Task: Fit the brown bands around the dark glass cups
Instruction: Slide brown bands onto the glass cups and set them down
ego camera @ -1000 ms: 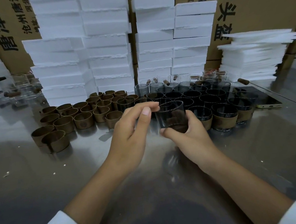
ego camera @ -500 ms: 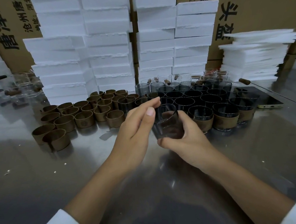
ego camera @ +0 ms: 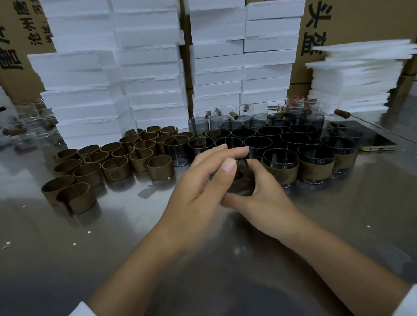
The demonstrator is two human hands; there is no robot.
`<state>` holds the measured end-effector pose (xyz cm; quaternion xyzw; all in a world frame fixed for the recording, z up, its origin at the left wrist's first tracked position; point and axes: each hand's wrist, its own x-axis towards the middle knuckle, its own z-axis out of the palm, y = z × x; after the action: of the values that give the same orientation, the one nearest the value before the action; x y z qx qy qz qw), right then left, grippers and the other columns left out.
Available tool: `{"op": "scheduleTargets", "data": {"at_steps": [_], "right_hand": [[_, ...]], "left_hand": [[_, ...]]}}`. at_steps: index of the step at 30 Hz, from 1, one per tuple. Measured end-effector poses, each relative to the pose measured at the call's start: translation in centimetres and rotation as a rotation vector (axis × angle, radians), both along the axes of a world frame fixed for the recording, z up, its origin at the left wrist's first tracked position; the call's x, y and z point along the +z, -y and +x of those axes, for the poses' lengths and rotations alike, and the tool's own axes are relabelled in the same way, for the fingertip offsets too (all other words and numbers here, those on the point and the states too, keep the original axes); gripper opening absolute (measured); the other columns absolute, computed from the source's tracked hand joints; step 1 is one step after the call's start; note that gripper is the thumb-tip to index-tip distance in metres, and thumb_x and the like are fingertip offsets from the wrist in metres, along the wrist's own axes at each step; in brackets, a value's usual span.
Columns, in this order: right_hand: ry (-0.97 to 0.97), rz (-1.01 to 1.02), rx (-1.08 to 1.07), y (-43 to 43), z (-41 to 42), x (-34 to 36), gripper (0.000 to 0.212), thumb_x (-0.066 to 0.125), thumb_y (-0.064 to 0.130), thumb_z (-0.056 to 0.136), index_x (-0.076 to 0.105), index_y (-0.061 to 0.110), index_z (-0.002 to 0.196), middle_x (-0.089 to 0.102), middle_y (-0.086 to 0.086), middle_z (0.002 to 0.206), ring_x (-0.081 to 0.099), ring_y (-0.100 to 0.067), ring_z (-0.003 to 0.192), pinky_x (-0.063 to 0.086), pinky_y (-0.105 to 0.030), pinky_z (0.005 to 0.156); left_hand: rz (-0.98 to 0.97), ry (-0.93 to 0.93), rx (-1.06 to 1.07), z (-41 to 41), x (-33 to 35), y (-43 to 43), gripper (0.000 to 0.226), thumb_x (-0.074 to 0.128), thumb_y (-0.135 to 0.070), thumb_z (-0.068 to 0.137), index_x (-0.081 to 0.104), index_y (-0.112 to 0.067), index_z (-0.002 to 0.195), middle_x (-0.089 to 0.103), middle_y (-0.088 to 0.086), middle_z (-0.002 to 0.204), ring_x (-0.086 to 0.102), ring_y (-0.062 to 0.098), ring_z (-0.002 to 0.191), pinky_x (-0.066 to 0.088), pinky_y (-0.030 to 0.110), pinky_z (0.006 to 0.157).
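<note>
A dark glass cup (ego camera: 242,182) sits between my two hands, low over the steel table (ego camera: 210,268), and is mostly hidden by them. My right hand (ego camera: 262,198) grips it from below and from the right. My left hand (ego camera: 199,188) lies over its near and top side, thumb and fingers pinching it. Several loose brown bands (ego camera: 114,164) stand in rows to the left. Several bare dark glass cups (ego camera: 270,133) stand behind my hands. Two cups wearing brown bands (ego camera: 281,170) stand just right of my hands.
Stacks of white foam blocks (ego camera: 146,63) and cardboard boxes (ego camera: 365,11) wall off the back. Clear glasses (ego camera: 27,121) stand at the far left. A phone (ego camera: 376,143) lies at the right beside a foam sheet pile (ego camera: 352,78).
Both hands have closed over the cup and lowered it toward the table. The cup, plainly visible a second ago, is now almost covered by my left fingers.
</note>
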<state>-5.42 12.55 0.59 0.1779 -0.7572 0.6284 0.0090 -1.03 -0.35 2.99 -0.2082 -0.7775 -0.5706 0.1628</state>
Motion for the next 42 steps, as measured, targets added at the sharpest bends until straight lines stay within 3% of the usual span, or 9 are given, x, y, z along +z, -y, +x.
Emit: {"op": "scheduleTargets", "data": {"at_steps": [3, 9, 18, 21, 26, 30, 34, 38, 42], "right_hand": [[0.017, -0.022, -0.035, -0.1, -0.1, 0.1, 0.046, 0.077, 0.012, 0.076, 0.052, 0.024, 0.113, 0.066, 0.006, 0.105, 0.064, -0.002, 0.093, 0.052, -0.017, 0.077], [0.053, -0.054, -0.114, -0.4, -0.3, 0.2, 0.037, 0.076, 0.018, 0.075, 0.054, 0.025, 0.105, 0.065, 0.008, 0.092, 0.062, 0.005, 0.076, 0.044, -0.008, 0.061], [0.047, -0.136, -0.108, -0.4, 0.0, 0.5, 0.034, 0.074, 0.012, 0.075, 0.057, 0.02, 0.103, 0.065, 0.011, 0.081, 0.059, 0.01, 0.065, 0.04, -0.002, 0.056], [0.046, -0.116, -0.041, -0.5, 0.2, 0.7, 0.034, 0.074, 0.008, 0.076, 0.057, 0.019, 0.103, 0.064, 0.011, 0.082, 0.06, 0.011, 0.066, 0.04, -0.002, 0.056], [0.045, -0.024, 0.044, -0.4, 0.3, 0.7, 0.037, 0.075, 0.009, 0.073, 0.055, 0.022, 0.101, 0.064, 0.008, 0.085, 0.061, 0.006, 0.07, 0.044, -0.009, 0.061], [0.046, 0.037, 0.075, 0.0, 0.4, 0.3, 0.045, 0.075, 0.026, 0.063, 0.054, 0.028, 0.103, 0.068, 0.003, 0.097, 0.066, -0.006, 0.088, 0.052, -0.026, 0.078], [0.05, 0.015, 0.05, 0.0, 0.3, 0.2, 0.049, 0.074, 0.03, 0.062, 0.054, 0.029, 0.107, 0.068, 0.003, 0.101, 0.066, -0.007, 0.093, 0.053, -0.031, 0.084], [0.048, -0.021, 0.024, -0.2, 0.2, 0.2, 0.042, 0.078, 0.02, 0.073, 0.054, 0.028, 0.106, 0.067, 0.007, 0.098, 0.065, -0.001, 0.088, 0.05, -0.018, 0.073], [0.043, -0.084, 0.056, -0.3, 0.3, 0.4, 0.041, 0.079, 0.015, 0.073, 0.057, 0.025, 0.106, 0.07, 0.012, 0.088, 0.065, 0.006, 0.08, 0.047, -0.008, 0.065]], "left_hand": [[-0.008, -0.019, -0.001, -0.1, 0.0, 0.1, 0.035, 0.042, -0.04, 0.092, 0.064, -0.03, 0.117, 0.058, -0.015, 0.127, 0.039, -0.005, 0.131, 0.029, 0.012, 0.106], [0.068, -0.031, -0.022, -0.3, -0.1, 0.3, 0.036, 0.046, -0.038, 0.091, 0.065, -0.021, 0.117, 0.067, -0.006, 0.12, 0.052, 0.009, 0.124, 0.039, 0.014, 0.098], [0.168, 0.012, 0.058, -1.2, -0.4, 1.2, 0.025, 0.046, -0.034, 0.095, 0.061, -0.027, 0.114, 0.068, -0.015, 0.112, 0.055, -0.013, 0.109, 0.035, -0.002, 0.081], [0.16, 0.034, 0.06, -1.3, -0.4, 1.3, 0.04, 0.039, -0.039, 0.086, 0.058, -0.028, 0.119, 0.064, -0.016, 0.118, 0.052, -0.016, 0.111, 0.034, -0.004, 0.082], [0.139, 0.097, -0.001, -1.0, -0.4, 0.9, 0.041, 0.045, -0.045, 0.093, 0.054, -0.027, 0.129, 0.059, -0.015, 0.129, 0.047, -0.015, 0.119, 0.034, -0.001, 0.089], [0.043, 0.04, -0.005, -0.5, 0.0, 0.2, 0.045, 0.037, -0.043, 0.09, 0.058, -0.027, 0.127, 0.057, -0.012, 0.132, 0.044, -0.002, 0.129, 0.035, 0.014, 0.105], [0.042, -0.023, 0.005, -0.3, 0.3, 0.0, 0.044, 0.037, -0.039, 0.092, 0.064, -0.02, 0.121, 0.062, -0.008, 0.127, 0.046, 0.007, 0.13, 0.036, 0.029, 0.11], [0.056, -0.054, -0.004, -0.1, 0.2, 0.3, 0.046, 0.043, -0.046, 0.089, 0.064, -0.021, 0.121, 0.064, -0.01, 0.124, 0.05, 0.004, 0.126, 0.039, 0.015, 0.1], [0.035, 0.075, 0.094, -1.0, -0.7, 0.6, 0.085, 0.07, -0.066, 0.07, 0.03, -0.044, 0.141, 0.04, -0.029, 0.141, 0.034, -0.013, 0.131, 0.032, 0.001, 0.1]]}}
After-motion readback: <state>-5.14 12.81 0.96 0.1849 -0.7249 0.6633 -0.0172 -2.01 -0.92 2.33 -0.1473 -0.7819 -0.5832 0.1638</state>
